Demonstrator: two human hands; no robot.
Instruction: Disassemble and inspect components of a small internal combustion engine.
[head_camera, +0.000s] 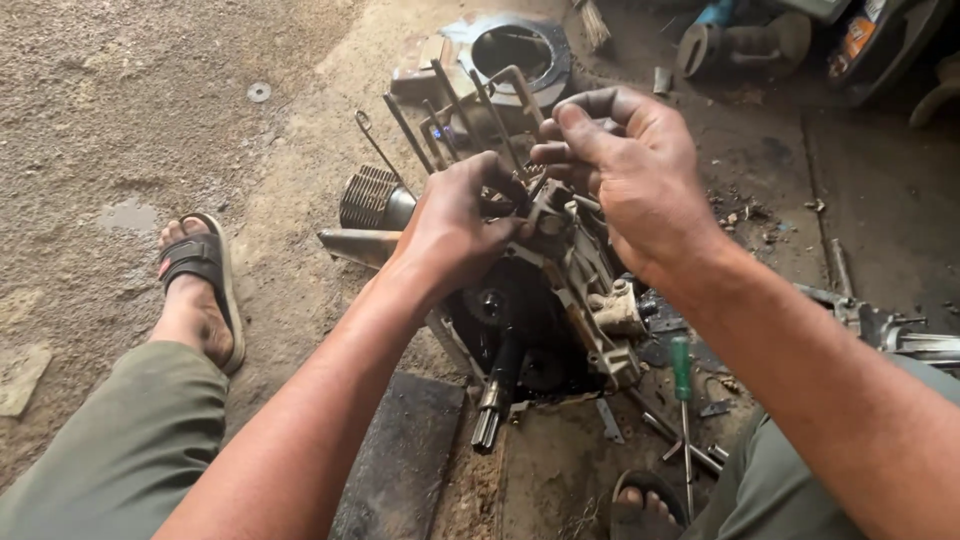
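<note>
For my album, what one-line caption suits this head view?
Greasy left hand and right hand work atop an engine case on the ground.

engine case (560, 300) | grimy grey metal, opened, tilted on ground, scene centre | splined shaft (490, 405) points near | long studs (450, 110) jut far

Both greasy forearms reach forward, left hand (455, 225) curled closed, right hand (625, 160) pinching its fingertips.

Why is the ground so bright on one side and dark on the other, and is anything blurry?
In the head view, daylight washes the bare ground pale at upper left, while the top right corner lies in shade. The left hand, right hand and greasy engine look fairly sharp; the green screwdriver is slightly soft, and the edges bend a little.
</note>
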